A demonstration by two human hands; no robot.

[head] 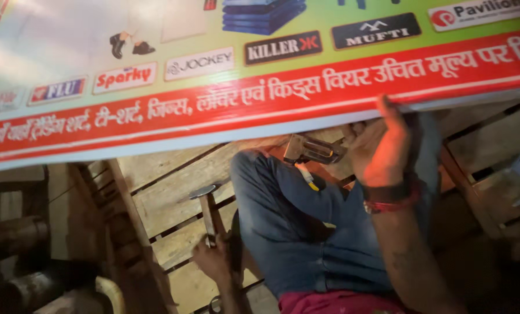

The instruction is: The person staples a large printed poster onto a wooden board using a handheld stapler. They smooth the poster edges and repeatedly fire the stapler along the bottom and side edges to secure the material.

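A: From the head camera, what is the right hand [382,148] doing?

B: It is closed around the lower edge of the printed banner [260,87], thumb on the front face and the fingers curled behind. The banner is large, with a red band along its bottom, and it fills the top of the picture, tilted.

A: And the left hand [213,259]?

B: It is low in the picture, fingers wrapped around the wooden handle of a hammer [205,200]. The metal head points up and lies against the wooden slat frame [167,192] under the person.

A: I see another tool near the right hand

B: Yes, a metal staple gun [312,150], just beside the right hand, below the banner edge. It seems to rest on the knee of the blue jeans [295,221]; no hand holds it.

A: Which step is this, in your opinion?

B: I judge the banner is being held in position against the frame before fixing. The next move would need the edge kept tight and straight, and one hand free for a tool
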